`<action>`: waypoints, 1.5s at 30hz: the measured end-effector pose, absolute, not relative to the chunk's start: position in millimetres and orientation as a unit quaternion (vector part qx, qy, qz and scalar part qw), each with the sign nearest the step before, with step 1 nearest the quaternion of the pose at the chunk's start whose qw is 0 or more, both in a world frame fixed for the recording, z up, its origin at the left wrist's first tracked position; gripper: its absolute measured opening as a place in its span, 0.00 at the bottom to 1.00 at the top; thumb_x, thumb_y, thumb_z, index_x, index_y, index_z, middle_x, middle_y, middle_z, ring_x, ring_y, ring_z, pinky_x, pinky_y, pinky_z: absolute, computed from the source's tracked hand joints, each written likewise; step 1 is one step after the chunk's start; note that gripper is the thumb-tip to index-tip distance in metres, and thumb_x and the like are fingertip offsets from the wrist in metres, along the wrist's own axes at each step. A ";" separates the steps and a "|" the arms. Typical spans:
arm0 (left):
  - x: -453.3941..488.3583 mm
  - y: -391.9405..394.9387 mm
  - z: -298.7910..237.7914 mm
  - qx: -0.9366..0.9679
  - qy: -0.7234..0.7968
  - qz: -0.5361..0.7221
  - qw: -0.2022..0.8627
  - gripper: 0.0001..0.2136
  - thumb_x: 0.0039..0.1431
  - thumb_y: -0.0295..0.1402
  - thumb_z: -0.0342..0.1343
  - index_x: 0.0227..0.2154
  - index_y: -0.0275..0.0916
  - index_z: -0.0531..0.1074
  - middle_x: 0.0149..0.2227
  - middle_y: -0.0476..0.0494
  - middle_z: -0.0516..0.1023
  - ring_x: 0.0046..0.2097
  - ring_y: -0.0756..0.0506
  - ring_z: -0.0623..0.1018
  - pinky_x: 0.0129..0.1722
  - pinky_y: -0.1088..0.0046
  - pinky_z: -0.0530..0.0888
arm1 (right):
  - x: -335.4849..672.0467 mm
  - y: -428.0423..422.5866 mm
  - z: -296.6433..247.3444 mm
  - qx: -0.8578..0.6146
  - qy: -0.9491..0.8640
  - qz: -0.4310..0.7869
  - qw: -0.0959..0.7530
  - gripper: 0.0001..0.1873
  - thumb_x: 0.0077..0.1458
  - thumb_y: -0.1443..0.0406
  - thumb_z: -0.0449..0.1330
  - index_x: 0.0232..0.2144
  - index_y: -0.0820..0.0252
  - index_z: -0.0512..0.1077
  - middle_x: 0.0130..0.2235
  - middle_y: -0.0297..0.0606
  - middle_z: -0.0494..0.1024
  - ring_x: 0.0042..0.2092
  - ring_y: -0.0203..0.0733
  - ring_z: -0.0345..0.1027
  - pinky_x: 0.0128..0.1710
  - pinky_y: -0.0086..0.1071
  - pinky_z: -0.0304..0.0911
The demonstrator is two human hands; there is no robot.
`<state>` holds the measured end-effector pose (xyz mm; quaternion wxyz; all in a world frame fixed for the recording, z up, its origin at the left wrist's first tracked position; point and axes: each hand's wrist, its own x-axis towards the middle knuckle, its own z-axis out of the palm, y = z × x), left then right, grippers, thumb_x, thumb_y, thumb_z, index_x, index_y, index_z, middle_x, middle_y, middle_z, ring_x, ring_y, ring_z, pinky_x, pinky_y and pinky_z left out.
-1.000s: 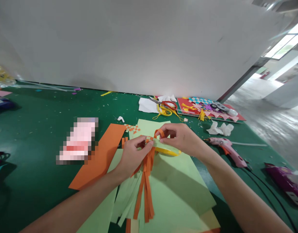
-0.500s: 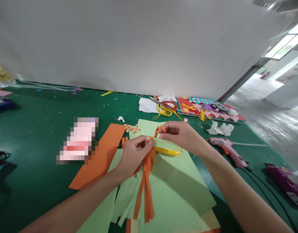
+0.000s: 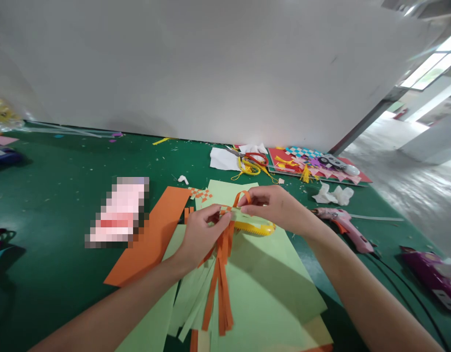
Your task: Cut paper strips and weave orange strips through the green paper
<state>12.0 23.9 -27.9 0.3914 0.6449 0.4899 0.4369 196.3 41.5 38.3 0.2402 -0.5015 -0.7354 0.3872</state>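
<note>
Between finger and thumb, my left hand (image 3: 203, 232) pinches a small woven piece of orange and green paper strips (image 3: 225, 210). An orange paper strip (image 3: 243, 196) stands up from it in a loop, and my right hand (image 3: 267, 203) is closed on that strip. Just under the hands lies a yellow tool with a toothed edge (image 3: 255, 228), partly covered. Loose orange strips (image 3: 221, 293) and pale green strips (image 3: 192, 298) spread below on large green sheets (image 3: 273, 278). Another checkered woven piece (image 3: 201, 194) lies beyond my left hand.
An orange sheet (image 3: 152, 239) and a pixelated pink object (image 3: 119, 210) lie left. Scissors (image 3: 257, 159) and a red board with paper crafts (image 3: 313, 164) are at the back. On the right are crumpled tissue (image 3: 333, 194), a pink glue gun (image 3: 345, 227) and a purple object (image 3: 433, 276).
My right hand has shifted very slightly downward, and the orange loop stands a little wider. My left hand keeps its place on the woven piece.
</note>
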 end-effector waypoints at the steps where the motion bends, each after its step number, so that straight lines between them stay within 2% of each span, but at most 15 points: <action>1: 12.1 23.9 -27.4 0.645 0.490 0.437 0.391 0.19 0.56 0.37 0.53 0.18 0.40 0.50 0.21 0.55 0.49 0.24 0.52 0.52 0.23 0.75 0.52 | 196.3 41.3 39.2 -0.503 -0.744 0.375 0.229 0.07 0.51 0.62 0.59 0.28 0.61 0.73 0.31 0.34 0.75 0.32 0.36 0.64 0.31 0.29 0.58; 10: 12.1 23.7 -27.2 0.639 0.494 0.430 0.404 0.19 0.56 0.38 0.52 0.19 0.40 0.48 0.21 0.55 0.47 0.24 0.52 0.52 0.24 0.75 0.52 | 196.3 39.4 40.4 -0.515 -0.781 0.300 0.190 0.07 0.52 0.64 0.56 0.27 0.59 0.72 0.30 0.33 0.75 0.29 0.33 0.61 0.30 0.28 0.56; 20: 11.1 24.5 -28.8 0.640 0.491 0.426 0.410 0.18 0.56 0.37 0.53 0.20 0.40 0.48 0.22 0.55 0.47 0.25 0.52 0.52 0.24 0.75 0.51 | 196.8 39.1 38.4 -0.529 -0.779 0.275 0.194 0.04 0.51 0.65 0.57 0.26 0.58 0.69 0.29 0.30 0.73 0.27 0.32 0.58 0.28 0.27 0.54; 25: 11.4 23.9 -28.9 0.642 0.486 0.423 0.415 0.18 0.56 0.37 0.53 0.19 0.40 0.49 0.22 0.55 0.47 0.25 0.52 0.52 0.24 0.75 0.52 | 196.0 39.2 37.2 -0.507 -0.786 0.289 0.203 0.04 0.52 0.67 0.56 0.26 0.58 0.69 0.29 0.31 0.73 0.29 0.33 0.61 0.30 0.27 0.55; 28: 11.7 23.5 -28.6 0.643 0.487 0.426 0.410 0.18 0.56 0.37 0.53 0.19 0.40 0.48 0.22 0.55 0.47 0.24 0.52 0.52 0.23 0.75 0.52 | 195.8 39.8 37.0 -0.512 -0.784 0.286 0.203 0.03 0.51 0.66 0.57 0.28 0.58 0.71 0.30 0.31 0.73 0.29 0.33 0.61 0.30 0.28 0.55; 32: 11.8 23.3 -27.6 0.644 0.486 0.425 0.409 0.19 0.56 0.37 0.53 0.19 0.40 0.49 0.22 0.55 0.47 0.24 0.52 0.52 0.23 0.75 0.52 | 196.7 40.6 37.0 -0.529 -0.781 0.268 0.195 0.07 0.51 0.63 0.58 0.33 0.56 0.74 0.27 0.30 0.73 0.26 0.33 0.58 0.28 0.28 0.54; 35: 11.9 23.3 -26.6 0.644 0.486 0.425 0.411 0.19 0.55 0.38 0.53 0.19 0.40 0.49 0.21 0.55 0.47 0.24 0.52 0.52 0.23 0.75 0.52 | 197.6 40.6 36.5 -0.529 -0.786 0.267 0.176 0.08 0.52 0.61 0.57 0.30 0.57 0.75 0.25 0.31 0.72 0.26 0.34 0.59 0.26 0.29 0.52; 39: 12.3 23.1 -25.8 0.643 0.483 0.426 0.414 0.19 0.55 0.38 0.54 0.19 0.40 0.49 0.21 0.55 0.47 0.24 0.52 0.52 0.23 0.75 0.52 | 197.7 40.3 36.0 -0.527 -0.789 0.265 0.172 0.10 0.53 0.61 0.57 0.26 0.58 0.75 0.27 0.33 0.74 0.27 0.35 0.62 0.26 0.29 0.52; 45: 11.9 22.9 -28.2 0.648 0.480 0.422 0.414 0.19 0.56 0.38 0.53 0.19 0.40 0.49 0.22 0.55 0.47 0.24 0.52 0.52 0.23 0.76 0.52 | 198.7 40.7 35.3 -0.528 -0.788 0.262 0.179 0.09 0.53 0.62 0.57 0.27 0.58 0.76 0.27 0.34 0.75 0.27 0.36 0.63 0.26 0.29 0.53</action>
